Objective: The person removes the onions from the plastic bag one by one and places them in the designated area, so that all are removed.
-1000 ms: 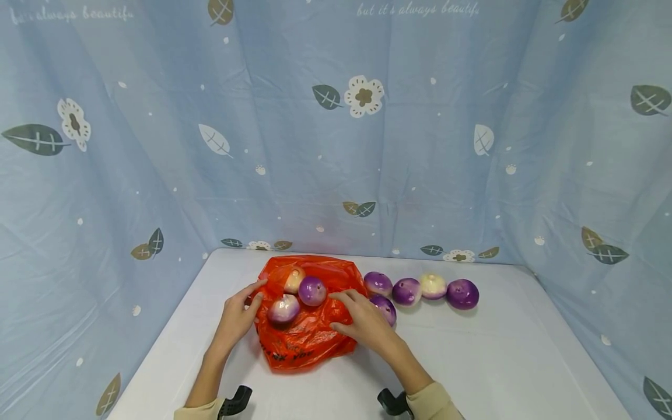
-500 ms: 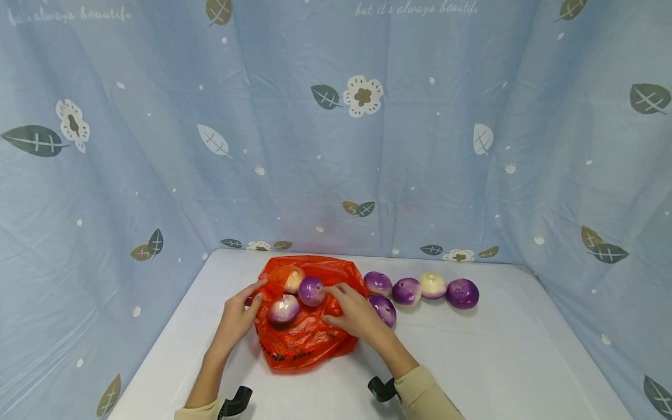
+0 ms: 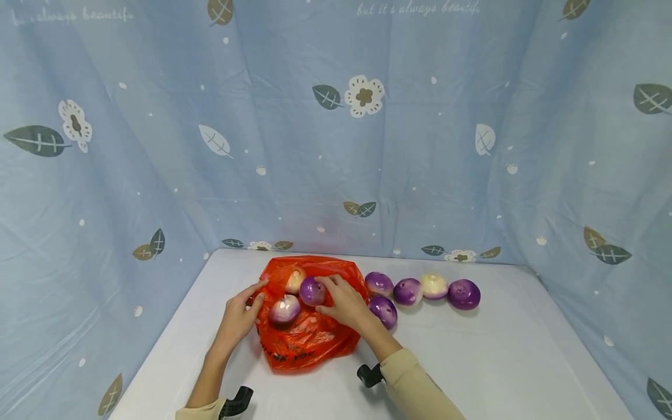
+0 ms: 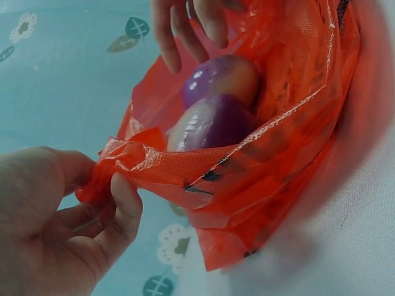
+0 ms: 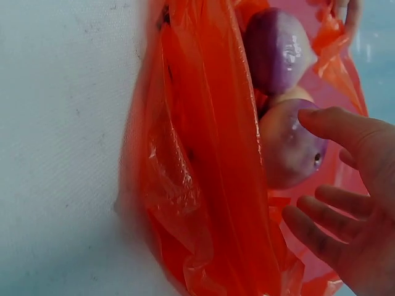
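Observation:
A red plastic bag point(image 3: 310, 344) lies on the table with its mouth open, and several shiny purple-and-cream onions are in it. My left hand point(image 3: 237, 318) pinches the bag's left edge between thumb and fingers, plainly seen in the left wrist view. Over the bag's right side my right hand point(image 3: 343, 303) reaches in, fingers spread around the right side of a purple onion point(image 3: 312, 291). In the right wrist view the thumb overlaps that onion point(image 5: 293, 148) while the other fingers stand off it. A white-topped onion point(image 3: 284, 309) and a pale one point(image 3: 296, 280) sit beside it.
Right of the bag, several onions stand on the white table point(image 3: 493, 361): a purple one point(image 3: 383, 312) close to the bag, a cream one point(image 3: 434, 286) and a dark purple one point(image 3: 464, 294) farthest right. A blue patterned curtain point(image 3: 336, 146) surrounds the table's back and sides.
My right hand has moved left and slightly up, from the bag's right side to the purple onion. My left hand keeps its hold on the bag's edge. The onions have stayed in place.

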A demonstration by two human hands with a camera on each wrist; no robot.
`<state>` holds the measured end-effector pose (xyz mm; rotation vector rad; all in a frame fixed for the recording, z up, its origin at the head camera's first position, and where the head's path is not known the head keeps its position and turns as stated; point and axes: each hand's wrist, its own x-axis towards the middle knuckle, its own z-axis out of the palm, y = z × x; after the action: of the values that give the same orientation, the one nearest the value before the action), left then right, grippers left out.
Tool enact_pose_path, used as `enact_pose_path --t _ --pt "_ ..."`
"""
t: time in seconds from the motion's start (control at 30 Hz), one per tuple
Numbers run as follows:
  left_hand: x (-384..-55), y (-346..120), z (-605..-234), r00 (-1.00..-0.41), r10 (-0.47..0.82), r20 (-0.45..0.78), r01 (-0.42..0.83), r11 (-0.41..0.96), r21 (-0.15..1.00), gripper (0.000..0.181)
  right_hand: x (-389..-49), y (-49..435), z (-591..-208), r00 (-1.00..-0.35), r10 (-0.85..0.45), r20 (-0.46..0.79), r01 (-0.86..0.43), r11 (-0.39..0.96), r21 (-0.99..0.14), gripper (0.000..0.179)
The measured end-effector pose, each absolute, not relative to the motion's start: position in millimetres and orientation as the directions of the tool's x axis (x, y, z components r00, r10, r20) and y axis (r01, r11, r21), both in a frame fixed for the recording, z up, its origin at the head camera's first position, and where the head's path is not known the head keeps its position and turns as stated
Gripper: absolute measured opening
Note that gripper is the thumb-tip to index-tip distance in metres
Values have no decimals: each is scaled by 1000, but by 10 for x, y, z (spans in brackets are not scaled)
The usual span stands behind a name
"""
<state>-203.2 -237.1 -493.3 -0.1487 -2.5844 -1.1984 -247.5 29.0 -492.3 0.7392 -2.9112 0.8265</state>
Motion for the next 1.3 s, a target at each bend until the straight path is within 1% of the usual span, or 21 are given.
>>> enact_pose_path --t 0.13,0.5,0.83,1.3 --pt "-2049 -2379 -4957 -940 -19 341 242 667 705 35 -2529 256 -4967 -882 -442 160 -461 744 -484 70" --pt "-2030 -2366 -4950 -950 -22 310 221 655 723 36 -2596 156 -5014 -880 -450 153 -462 736 -494 71" --pt "-2036 -2383 -4945 -952 -22 305 216 657 722 36 -2617 96 -5059 -901 -415 126 -417 749 -515 69" --pt "-2043 -2437 -4951 -929 -19 369 265 661 702 36 -2558 190 -5074 -898 -398 187 -431 717 -547 66"
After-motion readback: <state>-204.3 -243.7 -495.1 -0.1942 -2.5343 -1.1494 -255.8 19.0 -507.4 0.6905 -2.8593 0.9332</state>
